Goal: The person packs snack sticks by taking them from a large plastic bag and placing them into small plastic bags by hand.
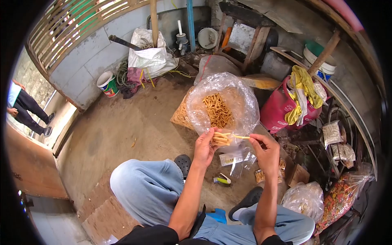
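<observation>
My left hand (205,148) is closed around a small clear packet of snack sticks (221,139), just in front of the large bag. My right hand (266,152) pinches the end of a thin pale yellow strip (241,137) that stretches toward the packet. Behind both hands a large clear plastic bag (249,96) stands open, with brown snack sticks (218,110) inside. On the floor below the hands lie a green stapler (223,179), clear plastic bags with a label (231,158), and small filled packets (260,176).
A pink drum (281,107) with yellow cloth stands at the right. Filled plastic bags (303,200) lie at the lower right. A paint bucket (108,84) and white sack (150,59) are by the back wall. A person (26,108) stands beyond the doorway at the left.
</observation>
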`<state>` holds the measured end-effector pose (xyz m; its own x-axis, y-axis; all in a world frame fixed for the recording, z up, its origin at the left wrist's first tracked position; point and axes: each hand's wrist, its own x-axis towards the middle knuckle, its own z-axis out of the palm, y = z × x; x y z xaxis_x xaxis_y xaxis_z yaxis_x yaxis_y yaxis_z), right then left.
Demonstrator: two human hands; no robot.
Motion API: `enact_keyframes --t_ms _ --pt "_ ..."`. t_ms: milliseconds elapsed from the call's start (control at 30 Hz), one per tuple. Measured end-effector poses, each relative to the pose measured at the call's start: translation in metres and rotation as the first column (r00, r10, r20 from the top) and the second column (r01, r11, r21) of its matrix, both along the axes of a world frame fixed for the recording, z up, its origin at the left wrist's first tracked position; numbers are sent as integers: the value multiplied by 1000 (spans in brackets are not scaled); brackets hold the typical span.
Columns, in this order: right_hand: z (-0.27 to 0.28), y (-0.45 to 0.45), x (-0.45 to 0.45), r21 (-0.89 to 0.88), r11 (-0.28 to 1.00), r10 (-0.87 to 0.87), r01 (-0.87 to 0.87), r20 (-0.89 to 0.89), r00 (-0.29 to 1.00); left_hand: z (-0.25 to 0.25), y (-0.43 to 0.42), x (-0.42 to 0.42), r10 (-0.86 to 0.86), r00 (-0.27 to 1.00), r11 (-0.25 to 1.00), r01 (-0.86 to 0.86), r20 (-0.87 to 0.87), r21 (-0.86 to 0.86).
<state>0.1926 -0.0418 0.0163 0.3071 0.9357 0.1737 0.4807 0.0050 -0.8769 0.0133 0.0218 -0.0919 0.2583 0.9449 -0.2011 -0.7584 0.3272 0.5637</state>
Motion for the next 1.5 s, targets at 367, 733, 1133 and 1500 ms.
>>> enact_keyframes --t_ms 367,733,1133,1500 --pt "-39 6 3 58 998 34 -23 -189 981 17 -17 25 -108 994 994 108 -34 1" --pt "-35 2 2 89 989 139 -119 -264 954 16 -11 24 -87 994 996 86 -63 -14" --pt "-35 0 6 213 966 147 -143 0 989 7 -13 36 -381 924 920 375 40 112" --pt "-19 -6 2 148 989 3 -8 37 999 23 -14 30 -336 942 930 333 -10 156"
